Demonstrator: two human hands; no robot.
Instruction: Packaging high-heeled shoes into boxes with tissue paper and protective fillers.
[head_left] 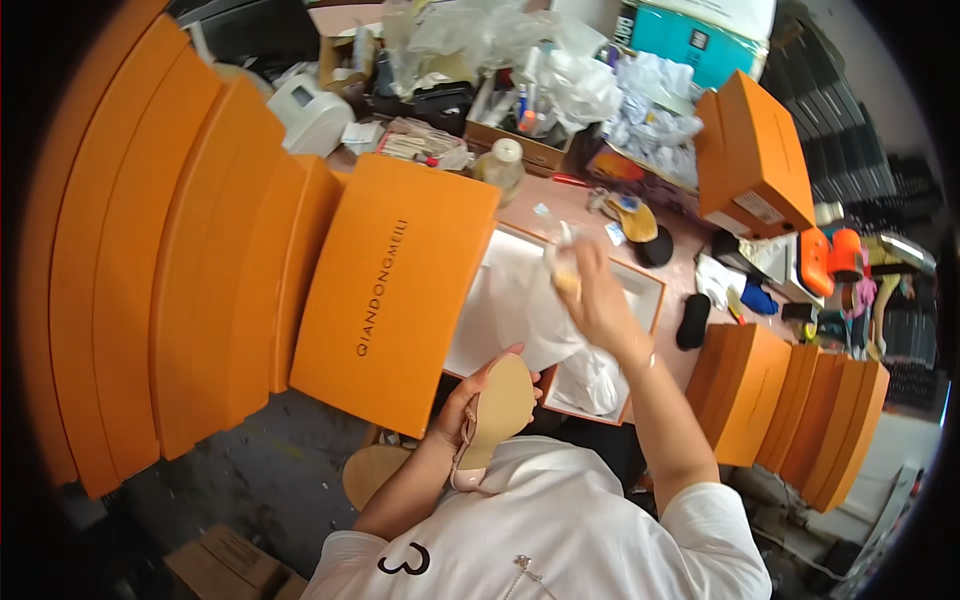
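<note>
Stacked lids: a fan of orange box lids [170, 260] is leaning along the left edge of the worktable [560, 205], with the nearest lid [395, 290] lying flat just beside the open box.
Open box: an orange shoe box [640, 290] lined with white tissue paper [520, 310] is sitting at the table's near edge, directly ahead of the person.
Closed boxes: one orange box [755, 155] is standing at the far right corner; a row of more [790, 405] is leaning off the near right edge.
Clutter: plastic bags, bottles and a small cardboard tray [520, 140] are crowding the far edge.
Sandal: a beige sandal [495, 410] is being held sole-up below the box's near edge, over the lap.
Left hand: the left hand [455, 415] is gripping the sandal from beneath, fingers curled round its edge.
Right hand: the right hand [590, 290] is hovering over the box, pinching a small pale object [565, 265]; what it is, I cannot tell.
Handling advice: keeping the sandal steady and level while the right hand is working would likely help, and smoothing the tissue flat first should stop it bunching.
</note>
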